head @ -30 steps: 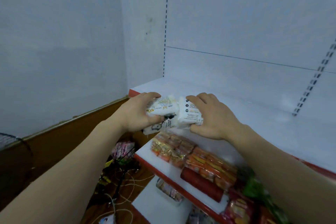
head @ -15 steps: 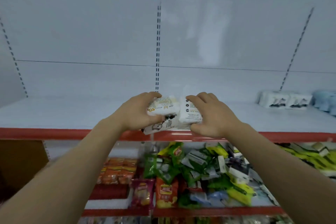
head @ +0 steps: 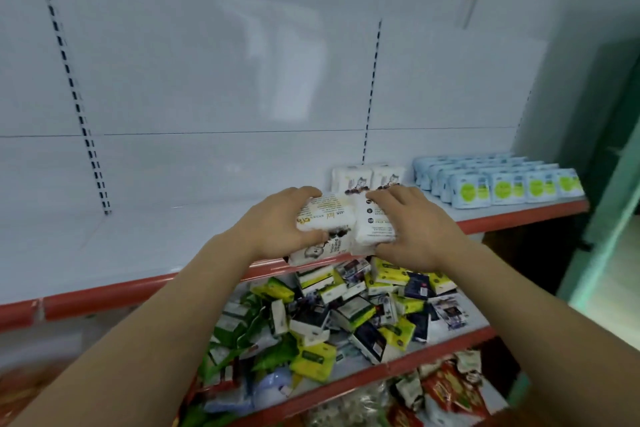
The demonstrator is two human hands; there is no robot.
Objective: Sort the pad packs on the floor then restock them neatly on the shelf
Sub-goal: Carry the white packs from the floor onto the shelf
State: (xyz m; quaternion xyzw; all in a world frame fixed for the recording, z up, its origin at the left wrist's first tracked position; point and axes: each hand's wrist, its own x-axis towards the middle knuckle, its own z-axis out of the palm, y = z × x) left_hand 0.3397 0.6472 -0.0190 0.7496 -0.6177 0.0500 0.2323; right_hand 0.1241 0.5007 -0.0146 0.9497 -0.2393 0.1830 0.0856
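I hold a bundle of white pad packs (head: 329, 218) in front of the white shelf (head: 138, 246) with the red front edge. My left hand (head: 277, 222) grips the left packs, thumb underneath. My right hand (head: 412, 225) grips the right white pack (head: 374, 222) from the other side. Just behind my hands, two white pad packs (head: 367, 177) stand on the shelf. To their right, rows of light blue pad packs (head: 498, 180) with green circles fill the shelf's right end.
The shelf below (head: 433, 354) holds a loose heap of small green, yellow and dark boxes (head: 346, 312). Red and mixed snack bags (head: 446, 388) lie on the lowest level. A green door frame (head: 609, 163) stands at the right.
My view has swung right along the shelf. The white and blue packs on the shelf are now close behind my hands, which keep the same hold on the bundle.
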